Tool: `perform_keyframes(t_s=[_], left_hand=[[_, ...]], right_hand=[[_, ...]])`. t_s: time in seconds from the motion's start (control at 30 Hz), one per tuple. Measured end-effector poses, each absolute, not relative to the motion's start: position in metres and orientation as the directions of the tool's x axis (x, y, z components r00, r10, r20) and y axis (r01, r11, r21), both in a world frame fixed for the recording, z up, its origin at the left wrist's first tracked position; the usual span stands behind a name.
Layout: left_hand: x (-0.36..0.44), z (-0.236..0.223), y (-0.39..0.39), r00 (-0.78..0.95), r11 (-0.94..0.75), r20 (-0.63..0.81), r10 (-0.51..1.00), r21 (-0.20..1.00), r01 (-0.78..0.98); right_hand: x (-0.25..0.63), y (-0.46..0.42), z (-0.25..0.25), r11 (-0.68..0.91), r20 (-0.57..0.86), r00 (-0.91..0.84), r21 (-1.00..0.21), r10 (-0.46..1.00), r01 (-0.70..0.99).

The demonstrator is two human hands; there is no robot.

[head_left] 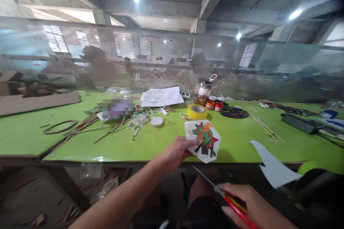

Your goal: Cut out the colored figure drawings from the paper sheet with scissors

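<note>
My left hand (177,152) holds the painted paper piece (206,141) by its left edge, just above the near edge of the green worktop (163,143), with the thumb lying on the picture side. The fingers are closed narrowly on it; those behind the sheet are mostly hidden. The piece is white with straight-cut sides, roughly as wide as it is high, so I read no strong long axis in its outline. Its painted face is turned toward me, the orange patch at the top, green and red in the middle, a dark block at the bottom.

My right hand (242,200) has its fingers wrapped around the red and yellow handles of the scissors (236,207). Their long axis runs on a slant: the tip points up and to the left, toward the space just below the paper, and the handles run down to the right. The blades look together as one thin line, apart from the sheet.

To the right, a white paper scrap (274,166) overhangs the near edge, its narrow end pointing up and left. Beyond the painted piece lies a yellow tape roll (197,111), with a dark palette (234,112) farther right.
</note>
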State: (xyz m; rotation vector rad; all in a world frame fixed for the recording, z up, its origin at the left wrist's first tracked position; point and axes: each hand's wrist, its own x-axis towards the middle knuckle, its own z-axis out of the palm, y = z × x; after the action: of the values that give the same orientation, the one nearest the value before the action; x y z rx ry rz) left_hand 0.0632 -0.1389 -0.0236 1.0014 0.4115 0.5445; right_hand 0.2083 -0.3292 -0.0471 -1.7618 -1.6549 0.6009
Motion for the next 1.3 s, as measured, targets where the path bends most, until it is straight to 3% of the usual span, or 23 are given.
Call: perform_keyframes(t_s=[0.07,0.17,0.3,0.4,0.57,0.77,0.93,1.07,1.2,1.3], left_hand=[[0.063,-0.024,-0.135,0.779,0.415,-0.067,0.623,0.873,-0.257],[0.064,-0.027,-0.129,0.760,0.405,-0.049,0.648,0.867,-0.290],[0.066,-0.029,-0.124,0.750,0.413,-0.051,0.660,0.859,-0.304],[0.068,-0.026,-0.122,0.736,0.414,-0.062,0.674,0.857,-0.307],[0.064,-0.015,-0.121,0.700,0.406,-0.066,0.711,0.851,-0.332],[0.066,-0.010,-0.112,0.711,0.404,-0.074,0.700,0.861,-0.308],[0.072,-0.004,-0.116,0.747,0.397,-0.047,0.663,0.868,-0.298],[0.068,-0.003,-0.131,0.781,0.390,-0.046,0.623,0.884,-0.258],[0.041,-0.016,-0.147,0.755,0.421,-0.086,0.651,0.868,-0.265],[0.001,-0.041,-0.158,0.780,0.497,-0.230,0.582,0.860,-0.117]], right_hand=[[0.211,-0.336,-0.044,-0.023,0.094,0.126,-0.707,0.988,0.707],[0.218,-0.346,-0.044,-0.115,-0.036,0.136,-0.761,0.990,0.639],[0.228,-0.351,-0.060,-0.184,-0.087,0.265,-0.912,0.960,0.367],[0.228,-0.342,-0.065,-0.137,-0.016,0.470,-0.964,0.883,0.226],[0.211,-0.327,-0.043,-0.124,0.127,0.601,-0.926,0.789,0.357],[0.230,-0.300,-0.004,-0.202,0.116,0.632,-0.891,0.766,0.407],[0.246,-0.251,0.007,0.065,0.266,0.529,-0.927,0.805,0.368],[0.224,-0.234,0.005,0.159,0.312,0.419,-0.919,0.853,0.361],[0.230,-0.251,0.003,0.073,0.271,0.350,-0.871,0.897,0.486],[0.272,-0.272,-0.007,-0.064,0.288,0.404,-0.742,0.868,0.667]])
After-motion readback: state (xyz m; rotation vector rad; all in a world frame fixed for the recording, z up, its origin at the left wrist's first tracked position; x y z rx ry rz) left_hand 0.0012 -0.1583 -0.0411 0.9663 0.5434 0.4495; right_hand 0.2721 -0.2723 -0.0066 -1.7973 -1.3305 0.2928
